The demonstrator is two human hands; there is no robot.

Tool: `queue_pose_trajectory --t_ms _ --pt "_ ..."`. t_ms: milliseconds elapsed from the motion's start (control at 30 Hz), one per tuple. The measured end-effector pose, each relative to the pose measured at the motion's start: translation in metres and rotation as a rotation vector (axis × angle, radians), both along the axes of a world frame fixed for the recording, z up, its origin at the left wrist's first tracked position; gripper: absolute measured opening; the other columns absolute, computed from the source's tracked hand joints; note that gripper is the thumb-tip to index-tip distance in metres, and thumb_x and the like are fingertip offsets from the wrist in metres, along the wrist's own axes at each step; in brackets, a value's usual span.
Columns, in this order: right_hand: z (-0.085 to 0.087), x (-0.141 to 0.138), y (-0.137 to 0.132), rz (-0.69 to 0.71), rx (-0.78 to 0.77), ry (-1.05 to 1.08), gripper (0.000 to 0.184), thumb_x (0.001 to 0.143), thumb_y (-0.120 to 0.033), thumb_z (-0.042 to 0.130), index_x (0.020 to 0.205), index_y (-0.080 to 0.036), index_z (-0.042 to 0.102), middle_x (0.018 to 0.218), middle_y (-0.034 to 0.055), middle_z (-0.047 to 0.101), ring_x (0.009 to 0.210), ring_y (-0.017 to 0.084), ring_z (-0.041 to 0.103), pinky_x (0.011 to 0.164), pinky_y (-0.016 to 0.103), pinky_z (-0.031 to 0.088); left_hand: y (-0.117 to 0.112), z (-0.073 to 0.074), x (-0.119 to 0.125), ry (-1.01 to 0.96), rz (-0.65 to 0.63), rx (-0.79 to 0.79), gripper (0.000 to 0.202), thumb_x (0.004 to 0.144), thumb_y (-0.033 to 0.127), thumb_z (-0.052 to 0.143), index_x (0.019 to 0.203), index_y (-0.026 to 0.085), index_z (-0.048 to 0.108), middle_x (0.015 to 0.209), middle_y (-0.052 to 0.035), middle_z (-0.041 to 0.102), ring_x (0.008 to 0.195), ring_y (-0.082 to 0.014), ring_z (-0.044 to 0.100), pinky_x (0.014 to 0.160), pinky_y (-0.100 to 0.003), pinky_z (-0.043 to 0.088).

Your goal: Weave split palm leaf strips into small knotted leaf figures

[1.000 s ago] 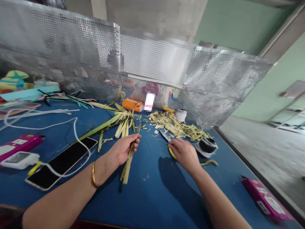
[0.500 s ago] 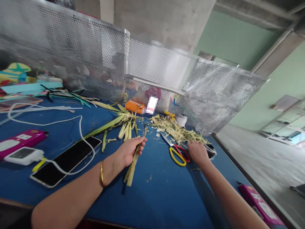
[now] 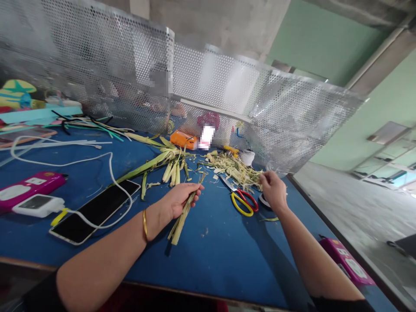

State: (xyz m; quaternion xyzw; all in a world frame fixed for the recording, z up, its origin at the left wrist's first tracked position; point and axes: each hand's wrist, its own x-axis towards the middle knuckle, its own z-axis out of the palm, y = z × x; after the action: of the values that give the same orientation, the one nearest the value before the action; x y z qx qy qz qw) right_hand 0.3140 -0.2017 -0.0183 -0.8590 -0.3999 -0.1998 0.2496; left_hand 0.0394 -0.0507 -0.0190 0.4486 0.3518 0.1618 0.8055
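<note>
Wears a narrow, shiny gold-coloured bangle point(image 3: 144, 225) around the left wrist point(image 3: 152, 222), plain and rounded. Also has on black sleeves point(image 3: 42, 291), ending high on both arms point(image 3: 104, 262), near the worktop's point(image 3: 208, 264) front edge.

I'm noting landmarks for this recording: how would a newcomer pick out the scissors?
On the blue table, find the pile of pale plant scraps right of centre. The scissors lie just in front of it, between the left hand and the right hand. One yellow and one red handle loop set them apart from the scraps.
</note>
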Motion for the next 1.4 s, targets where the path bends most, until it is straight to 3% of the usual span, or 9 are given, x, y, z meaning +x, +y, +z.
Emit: queue_pose_trajectory --t_ms 200,500,667,867,1000,1133,1200,1300,1400 --pt "0.002 -0.011 -0.002 0.153 0.013 -0.035 0.026 0.090 -0.036 0.043 0.080 -0.019 0.060 0.078 0.0047 0.067 0.068 0.017 0.057 0.062 0.026 0.038 0.000 -0.001 0.001 0.028 -0.020 -0.004 0.017 0.086 0.024 0.058 0.076 0.011 0.063 0.061 0.0011 0.055 0.048 -0.0064 0.047 0.046 -0.021 0.035" --pt "-0.029 -0.099 -0.006 0.366 -0.256 -0.379 0.022 0.093 -0.016 0.044 0.079 -0.018 0.061 0.078 0.0055 0.061 0.068 0.017 0.053 0.065 0.028 0.032 -0.003 -0.004 0.002 0.054 -0.109 0.081 0.013 0.082 0.022 0.060 0.076 0.011 0.065 0.070 -0.0014 0.062 0.051 -0.0068 0.054 0.042 -0.017 0.036" --pt "-0.031 -0.125 -0.005 0.504 -0.315 -0.468 0.016 0.086 -0.006 0.050 0.080 -0.018 0.059 0.081 0.0054 0.060 0.073 0.019 0.051 0.070 0.030 0.033 -0.007 -0.005 0.005 0.050 -0.168 0.124 0.016 0.081 0.025 0.062 0.077 0.011 0.069 0.086 -0.0071 0.069 0.054 -0.0079 0.059 0.041 -0.017 0.038" --pt "-0.038 -0.143 0.003 0.713 -0.311 -0.539 0.017 0.091 -0.008 0.046 0.083 -0.016 0.058 0.080 0.0067 0.060 0.074 0.020 0.050 0.071 0.032 0.038 -0.008 -0.015 0.009 0.041 -0.253 0.091 0.015 0.082 0.023 0.064 0.081 0.010 0.072 0.062 -0.0033 0.063 0.050 -0.0075 0.055 0.043 -0.015 0.039" --pt "-0.040 -0.152 0.001 0.812 -0.342 -0.425 0.017 0.092 -0.009 0.045 0.085 -0.015 0.059 0.083 0.0078 0.061 0.076 0.020 0.054 0.071 0.032 0.041 -0.005 -0.020 0.012 0.066 -0.269 0.063 0.018 0.084 0.023 0.062 0.081 0.008 0.072 0.058 -0.0018 0.059 0.046 -0.0059 0.049 0.042 -0.015 0.039" --pt "-0.027 -0.144 -0.010 0.932 -0.279 0.039 0.008 0.093 -0.018 0.051 0.093 -0.019 0.059 0.089 0.0029 0.062 0.078 0.013 0.059 0.069 0.023 0.043 -0.002 -0.019 0.011 0.082 -0.191 0.056 0.018 0.085 0.023 0.060 0.080 0.010 0.071 0.071 -0.0033 0.065 0.049 -0.0048 0.050 0.042 -0.015 0.038" --pt "-0.020 -0.127 -0.012 0.810 -0.234 0.122 0.011 0.094 -0.018 0.050 0.091 -0.021 0.061 0.089 0.0012 0.063 0.082 0.012 0.060 0.074 0.021 0.042 -0.001 -0.018 0.011 0.080 -0.159 0.058 0.017 0.085 0.022 0.059 0.077 0.011 0.070 0.077 -0.0036 0.066 0.051 -0.0050 0.052 0.042 -0.015 0.038" --pt "-0.019 -0.092 -0.008 0.357 -0.370 -0.016 0.016 0.092 -0.017 0.050 0.099 -0.022 0.064 0.100 0.0028 0.064 0.083 0.014 0.061 0.069 0.022 0.040 -0.002 -0.017 0.011 0.077 -0.138 0.054 0.014 0.083 0.020 0.060 0.075 0.012 0.069 0.089 -0.0052 0.069 0.053 -0.0049 0.053 0.042 -0.017 0.038" --pt "-0.029 -0.064 0.000 0.288 -0.453 -0.065 0.016 0.086 -0.014 0.053 0.088 -0.020 0.068 0.092 0.0044 0.064 0.070 0.014 0.059 0.060 0.025 0.034 -0.004 -0.017 0.010 0.085 -0.137 0.038 0.015 0.084 0.019 0.060 0.076 0.012 0.069 0.094 -0.0071 0.070 0.053 -0.0049 0.053 0.043 -0.018 0.039"
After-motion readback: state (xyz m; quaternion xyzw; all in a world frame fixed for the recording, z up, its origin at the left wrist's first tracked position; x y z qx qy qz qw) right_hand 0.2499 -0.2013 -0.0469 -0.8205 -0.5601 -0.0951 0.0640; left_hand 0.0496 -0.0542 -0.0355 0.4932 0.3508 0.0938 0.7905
